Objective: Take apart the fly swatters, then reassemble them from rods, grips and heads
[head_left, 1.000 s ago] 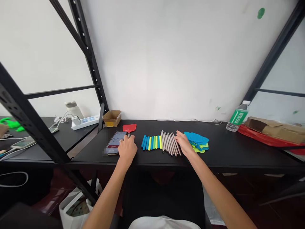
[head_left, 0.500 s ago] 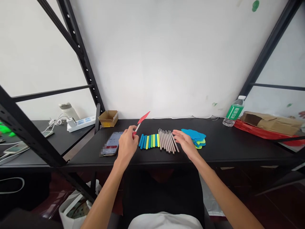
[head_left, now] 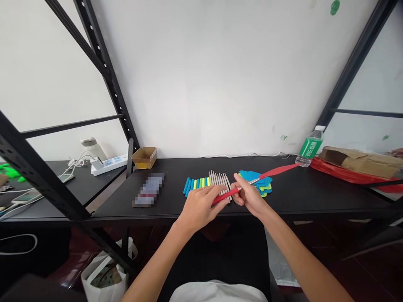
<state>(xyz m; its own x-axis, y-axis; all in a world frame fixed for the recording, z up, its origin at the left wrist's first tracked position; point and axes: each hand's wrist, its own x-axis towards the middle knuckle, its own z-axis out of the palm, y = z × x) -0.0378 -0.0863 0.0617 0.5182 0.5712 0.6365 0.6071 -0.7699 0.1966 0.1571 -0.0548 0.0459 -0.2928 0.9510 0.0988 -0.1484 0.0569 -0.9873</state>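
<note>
Grips a slender red swatter with a silvery metal rod in the left hand by its red handle; curls the right hand around it farther along. Slants its long axis across both hands, pointing the thin red blade rightward past the right hand. Shows smooth blue, green and yellow tubes beyond the left hand, slim metallic rods between both, perforated blue-and-lime sheets behind the right.

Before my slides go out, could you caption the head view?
Left hand and right hand hold a red swatter over a black table near metal rods.
</note>
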